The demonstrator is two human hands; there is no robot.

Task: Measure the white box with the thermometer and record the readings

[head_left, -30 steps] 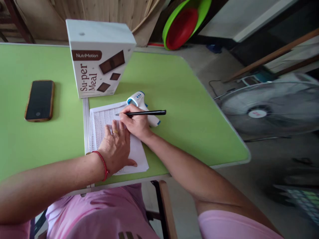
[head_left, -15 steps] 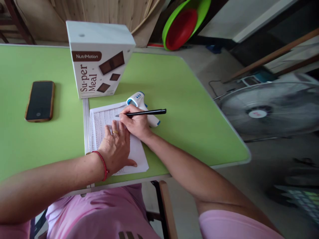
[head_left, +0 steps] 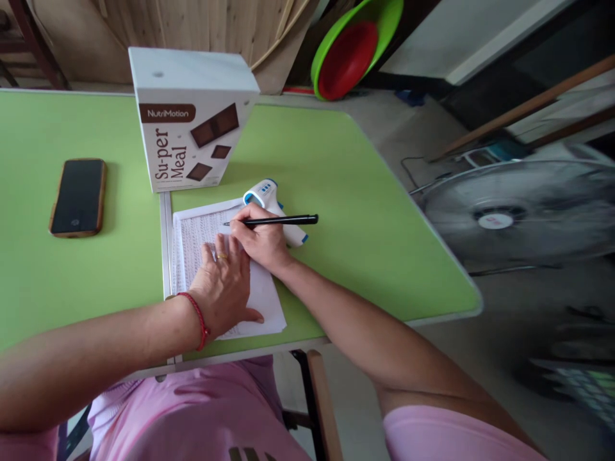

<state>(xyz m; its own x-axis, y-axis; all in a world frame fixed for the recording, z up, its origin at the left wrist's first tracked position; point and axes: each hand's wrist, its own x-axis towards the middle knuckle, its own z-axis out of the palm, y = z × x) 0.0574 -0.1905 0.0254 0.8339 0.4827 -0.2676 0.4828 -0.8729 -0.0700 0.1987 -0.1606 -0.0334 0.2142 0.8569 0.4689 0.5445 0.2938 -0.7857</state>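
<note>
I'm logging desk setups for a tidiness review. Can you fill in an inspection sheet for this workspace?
Surface: green table, metal-edged.
Job's things: printed sheet; black pen, tip on the sheet.
Clutter: thermometer beside the sheet; Su-per Meal box upright; phone face up.
Grips: right hand holds the pen; left hand flat on the sheet.
Cables: one on the floor.
Surroundings: fan, green and red basins.
</note>
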